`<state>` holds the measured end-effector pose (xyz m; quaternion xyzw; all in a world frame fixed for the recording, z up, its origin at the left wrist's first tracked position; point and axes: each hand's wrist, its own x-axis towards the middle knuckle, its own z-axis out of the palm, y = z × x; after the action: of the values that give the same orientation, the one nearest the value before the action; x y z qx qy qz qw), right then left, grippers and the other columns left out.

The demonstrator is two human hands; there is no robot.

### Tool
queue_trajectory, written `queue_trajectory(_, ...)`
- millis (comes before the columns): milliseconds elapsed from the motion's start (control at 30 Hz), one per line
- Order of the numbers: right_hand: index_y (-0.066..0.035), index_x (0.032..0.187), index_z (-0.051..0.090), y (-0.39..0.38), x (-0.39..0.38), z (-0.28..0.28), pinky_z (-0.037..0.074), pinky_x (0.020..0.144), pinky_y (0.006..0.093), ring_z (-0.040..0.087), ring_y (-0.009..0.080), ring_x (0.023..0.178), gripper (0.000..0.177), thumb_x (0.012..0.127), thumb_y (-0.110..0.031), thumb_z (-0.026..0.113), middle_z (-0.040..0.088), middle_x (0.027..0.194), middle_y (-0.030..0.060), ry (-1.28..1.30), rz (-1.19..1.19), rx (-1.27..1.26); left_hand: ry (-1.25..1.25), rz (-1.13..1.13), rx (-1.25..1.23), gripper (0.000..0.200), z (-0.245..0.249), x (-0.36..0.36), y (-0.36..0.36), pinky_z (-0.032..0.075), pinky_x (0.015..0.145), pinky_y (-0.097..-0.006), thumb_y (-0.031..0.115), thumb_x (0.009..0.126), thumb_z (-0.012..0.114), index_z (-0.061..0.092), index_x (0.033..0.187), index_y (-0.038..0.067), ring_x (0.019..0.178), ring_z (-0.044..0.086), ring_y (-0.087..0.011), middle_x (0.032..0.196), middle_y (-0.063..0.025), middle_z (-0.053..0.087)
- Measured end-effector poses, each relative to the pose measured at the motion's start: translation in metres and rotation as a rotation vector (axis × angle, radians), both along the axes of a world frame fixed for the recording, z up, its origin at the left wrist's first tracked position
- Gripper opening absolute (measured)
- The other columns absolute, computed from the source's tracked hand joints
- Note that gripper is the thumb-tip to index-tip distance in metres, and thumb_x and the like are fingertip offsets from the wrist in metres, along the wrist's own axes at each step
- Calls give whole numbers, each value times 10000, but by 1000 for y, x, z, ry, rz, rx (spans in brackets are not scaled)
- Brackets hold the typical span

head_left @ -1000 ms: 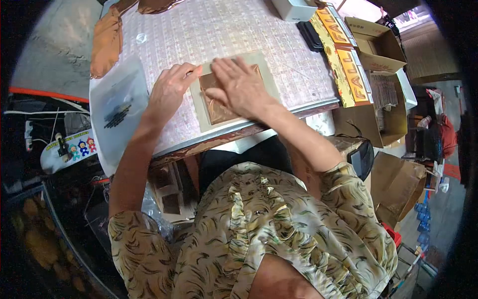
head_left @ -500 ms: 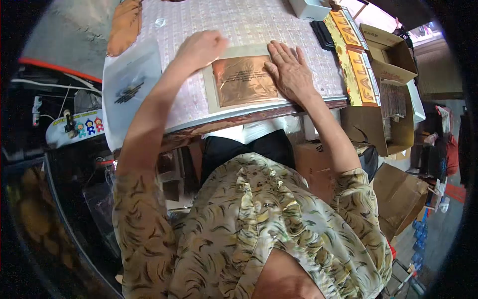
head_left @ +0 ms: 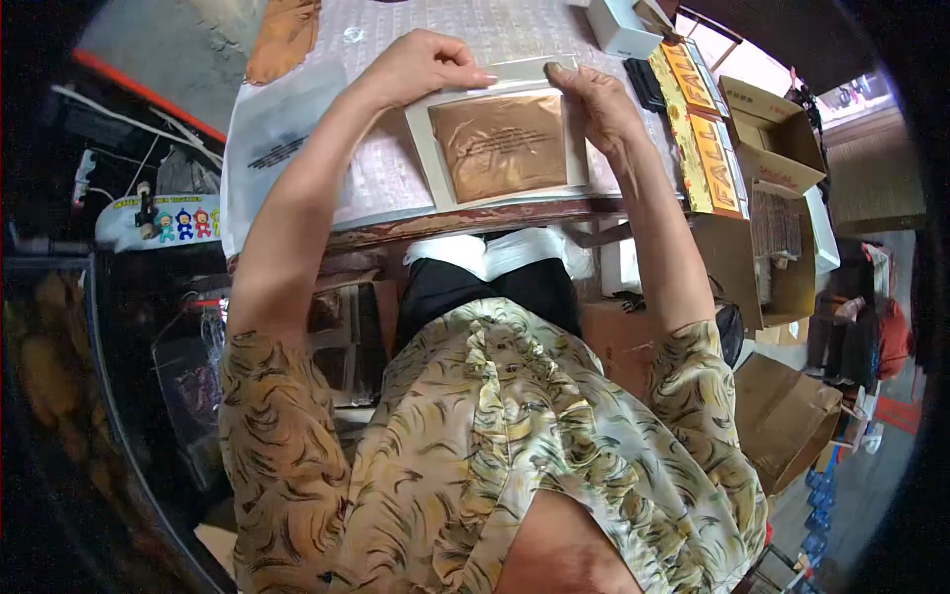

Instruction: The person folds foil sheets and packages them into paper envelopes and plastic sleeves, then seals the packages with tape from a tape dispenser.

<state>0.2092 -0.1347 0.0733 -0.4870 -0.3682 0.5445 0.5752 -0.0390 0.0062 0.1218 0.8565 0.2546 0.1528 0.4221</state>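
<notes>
A clear plastic bag [head_left: 517, 71] with dark printed lines lies at the table's near edge, a copper-brown sheet [head_left: 500, 148] with a pale border inside it. My left hand [head_left: 427, 69] is closed at the top left of the bag, fingers curled and thumb pointing right along its upper edge. At the top right corner, my right hand [head_left: 602, 99] grips the bag between thumb and fingers. Left of my left forearm lies a stack of clear printed bags [head_left: 282, 148], partly hidden by that arm.
Orange-brown material [head_left: 284, 40] lies at the table's far left. On the right are a black object [head_left: 645, 84], yellow packs marked FALL [head_left: 705, 139] and a white box [head_left: 621, 30]. Cardboard boxes [head_left: 772, 119] stand beyond the right edge. A decorated board [head_left: 168, 223] is at left.
My right hand has gone from lying flat on the bag to gripping its top right corner. My left hand has moved onto the upper edge, and the bag now sits slightly turned.
</notes>
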Motion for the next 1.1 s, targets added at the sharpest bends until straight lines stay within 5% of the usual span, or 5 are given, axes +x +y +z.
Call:
queue_trajectory(400,-48,1021,726,-5,-63,70,520,724,277,656,134,774,241,941,-274,751,728,917,32,-230,-95,189,-168,183,-205,350,24,-177,-70,535,803,-234,239,956,740,729,1211,-1,839,655,-82,944,-19,739)
queue_trajectory(633,-7,1115,717,3,-191,116,555,786,310,696,165,849,262,949,-209,718,750,980,90,-45,256,365,-294,655,-181,257,82,-282,-190,574,710,-257,149,954,723,747,1147,-19,771,709,-129,917,-77,763)
queue_trajectory(767,20,1171,708,9,-210,65,559,893,309,721,172,939,366,1020,-307,637,761,1058,107,-334,819,231,-273,993,-243,284,-6,-381,-252,544,803,-250,140,967,696,712,1213,-1,870,668,-115,1001,-38,728)
queue_trajectory(1033,38,1180,700,-63,-184,12,597,865,353,751,205,904,307,1047,-218,593,766,1026,177,-374,574,-30,-905,1734,-564,158,-239,-432,-416,569,819,-358,128,1017,613,643,1096,-6,961,657,-250,1098,-150,667)
queue_trajectory(1100,42,1170,699,-74,-179,9,595,866,342,747,200,896,281,1046,-188,594,765,1018,170,-362,551,-47,434,1514,-105,198,-308,-424,-445,536,845,-489,171,1024,589,631,1116,1,1031,624,-410,1084,-239,644)
